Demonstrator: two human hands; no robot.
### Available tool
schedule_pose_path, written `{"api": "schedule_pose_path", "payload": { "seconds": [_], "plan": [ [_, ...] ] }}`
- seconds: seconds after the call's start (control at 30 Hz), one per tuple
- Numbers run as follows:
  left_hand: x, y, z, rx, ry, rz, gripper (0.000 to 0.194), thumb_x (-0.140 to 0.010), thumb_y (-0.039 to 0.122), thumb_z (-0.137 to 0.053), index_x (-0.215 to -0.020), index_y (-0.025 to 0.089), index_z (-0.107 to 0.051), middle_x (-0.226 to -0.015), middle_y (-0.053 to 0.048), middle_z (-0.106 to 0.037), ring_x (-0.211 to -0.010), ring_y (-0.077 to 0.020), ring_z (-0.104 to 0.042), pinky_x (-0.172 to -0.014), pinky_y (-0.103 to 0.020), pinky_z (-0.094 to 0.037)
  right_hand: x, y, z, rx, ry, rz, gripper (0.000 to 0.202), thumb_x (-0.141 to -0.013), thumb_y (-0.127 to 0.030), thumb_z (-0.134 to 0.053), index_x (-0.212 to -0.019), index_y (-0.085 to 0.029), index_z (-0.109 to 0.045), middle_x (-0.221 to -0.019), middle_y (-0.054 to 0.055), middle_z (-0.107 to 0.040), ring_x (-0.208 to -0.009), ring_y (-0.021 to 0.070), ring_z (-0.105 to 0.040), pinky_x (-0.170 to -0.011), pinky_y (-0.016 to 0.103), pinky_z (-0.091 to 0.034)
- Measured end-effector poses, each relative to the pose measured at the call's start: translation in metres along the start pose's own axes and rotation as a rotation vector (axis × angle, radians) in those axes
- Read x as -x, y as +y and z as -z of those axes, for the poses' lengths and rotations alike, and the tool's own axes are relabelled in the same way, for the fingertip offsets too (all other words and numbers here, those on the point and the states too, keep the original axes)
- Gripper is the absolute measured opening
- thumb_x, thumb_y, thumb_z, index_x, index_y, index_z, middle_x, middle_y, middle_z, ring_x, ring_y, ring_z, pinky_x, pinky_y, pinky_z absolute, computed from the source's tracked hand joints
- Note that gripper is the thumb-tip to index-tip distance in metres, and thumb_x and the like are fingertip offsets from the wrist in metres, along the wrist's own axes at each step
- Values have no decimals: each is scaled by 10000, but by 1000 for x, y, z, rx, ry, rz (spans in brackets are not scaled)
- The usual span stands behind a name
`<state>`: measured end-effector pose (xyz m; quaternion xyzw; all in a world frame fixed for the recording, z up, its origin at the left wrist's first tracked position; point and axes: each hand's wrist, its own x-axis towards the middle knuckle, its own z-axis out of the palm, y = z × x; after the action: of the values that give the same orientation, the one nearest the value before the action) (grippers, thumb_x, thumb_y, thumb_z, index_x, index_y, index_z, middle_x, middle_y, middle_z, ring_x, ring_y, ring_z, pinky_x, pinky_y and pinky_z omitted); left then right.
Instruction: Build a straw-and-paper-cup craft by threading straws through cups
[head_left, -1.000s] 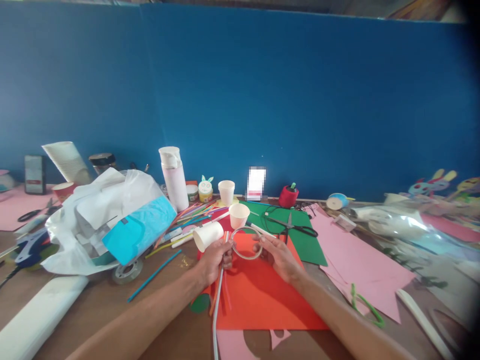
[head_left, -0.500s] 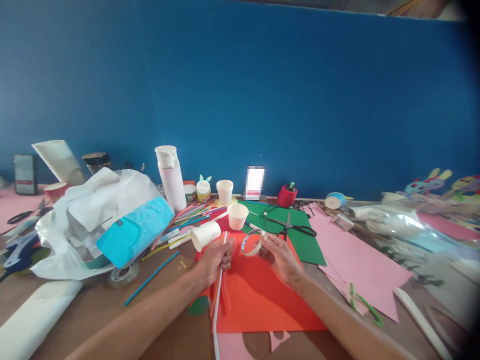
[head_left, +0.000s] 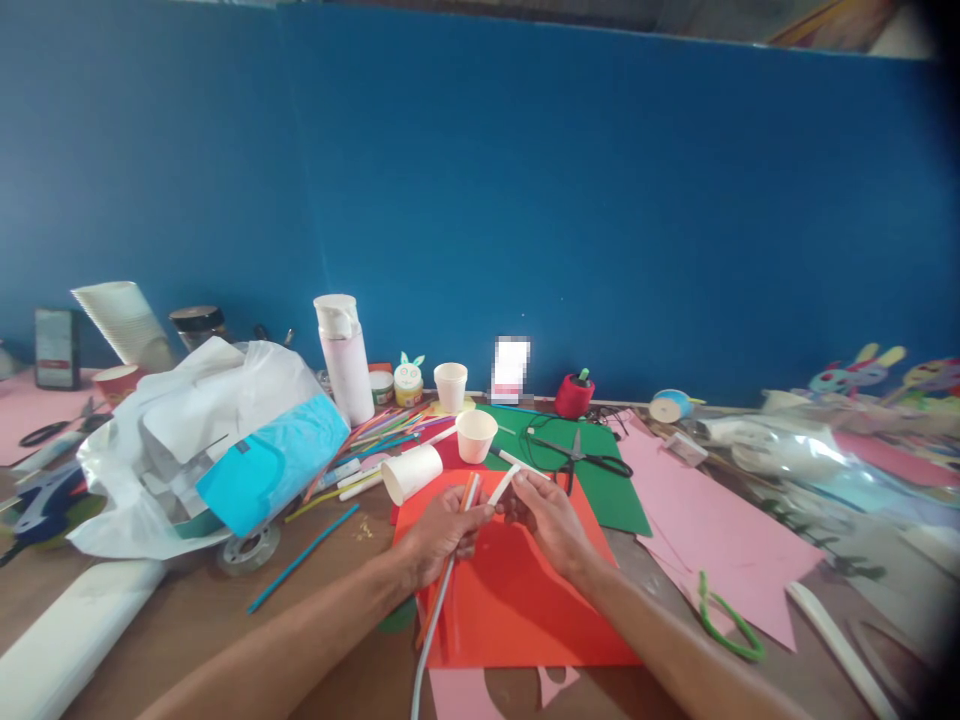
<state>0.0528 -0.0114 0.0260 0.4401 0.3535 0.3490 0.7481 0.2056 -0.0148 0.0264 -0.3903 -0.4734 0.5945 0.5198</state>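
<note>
My left hand [head_left: 442,532] is closed around a bundle of long thin strips [head_left: 430,635], one pale grey-white and the others orange; they run down past the near edge of the orange sheet [head_left: 540,610]. Between the fingers of my right hand [head_left: 550,518] is a narrow white ring [head_left: 503,485], turned nearly edge-on. The left thumb reaches to the ring's lower end, so both hands are close together above the orange sheet. A paper cup [head_left: 412,474] lies on its side by my left hand, and another cup [head_left: 476,436] stands just behind.
Black scissors [head_left: 576,458] lie on a green sheet [head_left: 615,500]. Pink paper [head_left: 720,520] and a green pipe cleaner [head_left: 731,632] are at the right. A plastic bag [head_left: 135,480], a clear tape roll [head_left: 250,550] and a white bottle [head_left: 346,360] occupy the left.
My hands have come together. The ring has turned from a round view to nearly edge-on, and my left thumb has moved over to it. The strips' upper ends have shifted right.
</note>
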Motion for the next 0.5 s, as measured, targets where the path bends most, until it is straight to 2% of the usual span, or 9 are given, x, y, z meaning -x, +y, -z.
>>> {"api": "schedule_pose_path", "payload": {
  "seconds": [0.17, 0.3, 0.4, 0.5],
  "plan": [
    [1, 2, 0, 17, -15, 1, 222, -710, 322, -596, -825, 143, -533, -483, 95, -279, -380, -15, -199, -382, -176, -131, -1, 0, 0, -8, -31, 15, 222, -772, -376, -540, -721, -163, -574, -673, 20, -574, -578, 103, -504, -525, 221, -366],
    [0, 2, 2, 59, -39, -5, 204, -711, 330, -592, -766, 154, -504, -492, 93, -281, -380, -14, -200, -382, -172, -129, 1, 0, -2, 15, -41, 20, 200, -734, -346, -588, -833, -172, -591, -711, 14, -576, -564, 95, -496, -529, 226, -367],
    [-3, 0, 6, 115, -33, -5, 243, -712, 336, -586, -649, 156, -437, -487, 87, -292, -380, -13, -204, -380, -166, -130, 1, -3, 0, 99, 44, 70, 217, -740, -358, -571, -845, -168, -585, -621, -2, -529, -533, 103, -465, -508, 236, -370],
    [-6, -4, 12, 170, -22, 8, 278, -720, 330, -576, -604, 156, -394, -480, 85, -296, -378, -12, -209, -377, -161, -133, -3, -7, 8, 243, 203, 217, 186, -760, -352, -544, -795, -174, -583, -569, -19, -478, -512, 97, -419, -485, 224, -341]
  ]
}}
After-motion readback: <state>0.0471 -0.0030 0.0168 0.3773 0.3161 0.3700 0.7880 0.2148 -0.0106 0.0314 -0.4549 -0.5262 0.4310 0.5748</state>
